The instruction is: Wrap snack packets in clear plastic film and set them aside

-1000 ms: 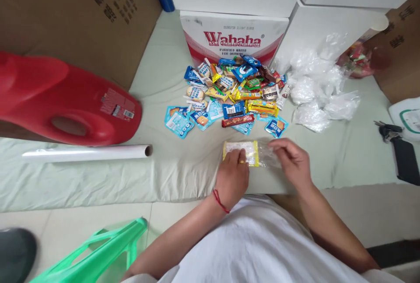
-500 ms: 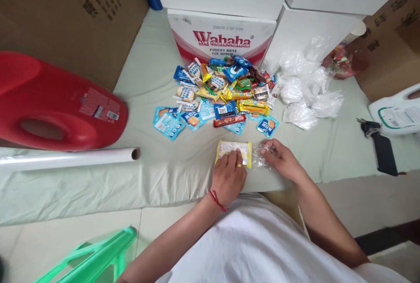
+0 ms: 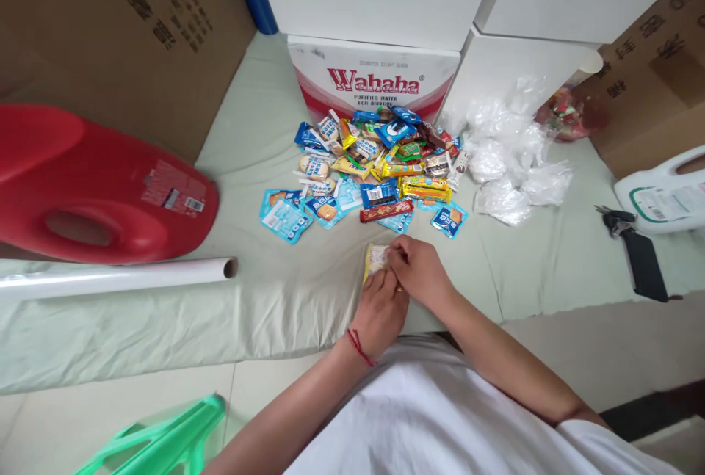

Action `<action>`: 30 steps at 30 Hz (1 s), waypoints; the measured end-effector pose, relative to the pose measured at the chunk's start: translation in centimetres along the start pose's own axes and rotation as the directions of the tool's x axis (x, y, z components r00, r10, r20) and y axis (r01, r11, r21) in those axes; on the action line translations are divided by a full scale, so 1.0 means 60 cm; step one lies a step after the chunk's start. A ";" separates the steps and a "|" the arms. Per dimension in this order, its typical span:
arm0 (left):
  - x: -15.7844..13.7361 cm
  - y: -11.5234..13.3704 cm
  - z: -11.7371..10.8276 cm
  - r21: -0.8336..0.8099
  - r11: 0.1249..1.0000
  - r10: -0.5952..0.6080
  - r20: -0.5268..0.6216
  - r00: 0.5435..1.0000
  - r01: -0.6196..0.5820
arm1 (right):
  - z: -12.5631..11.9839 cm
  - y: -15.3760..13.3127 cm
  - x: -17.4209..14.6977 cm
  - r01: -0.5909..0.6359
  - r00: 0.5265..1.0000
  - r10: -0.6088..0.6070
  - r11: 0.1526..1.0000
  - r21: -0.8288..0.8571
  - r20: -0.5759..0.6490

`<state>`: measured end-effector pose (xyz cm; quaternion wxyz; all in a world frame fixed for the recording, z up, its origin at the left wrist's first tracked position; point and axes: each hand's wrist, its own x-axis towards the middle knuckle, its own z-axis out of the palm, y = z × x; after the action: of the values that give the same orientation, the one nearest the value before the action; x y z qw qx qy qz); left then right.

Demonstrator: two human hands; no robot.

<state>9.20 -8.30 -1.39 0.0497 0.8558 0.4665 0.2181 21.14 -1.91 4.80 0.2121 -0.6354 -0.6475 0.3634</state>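
Note:
A snack packet (image 3: pixel 376 258) with yellow edges and a pale middle lies near the front edge of the cloth-covered table. My left hand (image 3: pixel 382 312), with a red string on its wrist, holds it down with bent fingers. Over the packet's right side is my right hand (image 3: pixel 419 269), its thumb and fingers closed together beside the left fingertips. The clear plastic bag around the packet is mostly hidden under my right hand. Just beyond lies a pile of wrapped snacks (image 3: pixel 380 159), with light blue sachets (image 3: pixel 286 220) along its front.
Bunched clear plastic bags (image 3: pixel 502 200) lie right of the pile, before white boxes. A Wahaha carton (image 3: pixel 374 78) stands behind. At left are a red jug (image 3: pixel 181 196) and a white roll (image 3: pixel 137 274). Keys, a black phone-like object (image 3: pixel 645 262) and a white bottle (image 3: pixel 669 200) are at right.
My right hand has moved left with the bag's loose end, from beside the packet to over its right part. My left hand stays on the packet.

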 end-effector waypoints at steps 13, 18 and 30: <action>-0.019 -0.072 -0.079 -0.639 0.768 -0.136 -0.226 0.965 -0.042 | 0.073 0.030 -0.115 0.293 0.950 -0.311 0.847 -0.444 0.033; -0.005 -0.090 -0.055 -0.370 0.902 0.252 0.030 0.967 -0.223 | 0.049 0.042 -0.138 0.415 0.907 -0.362 0.856 -0.308 0.216; 0.012 -0.098 -0.035 0.135 0.942 0.287 0.161 0.944 -0.309 | -0.073 0.162 -0.163 -0.058 0.995 0.094 0.845 0.531 -0.040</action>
<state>4.10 -4.67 -0.95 -0.0195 0.9308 0.3427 0.1253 31.84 -11.28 2.25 0.3852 -0.5890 -0.4894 0.5150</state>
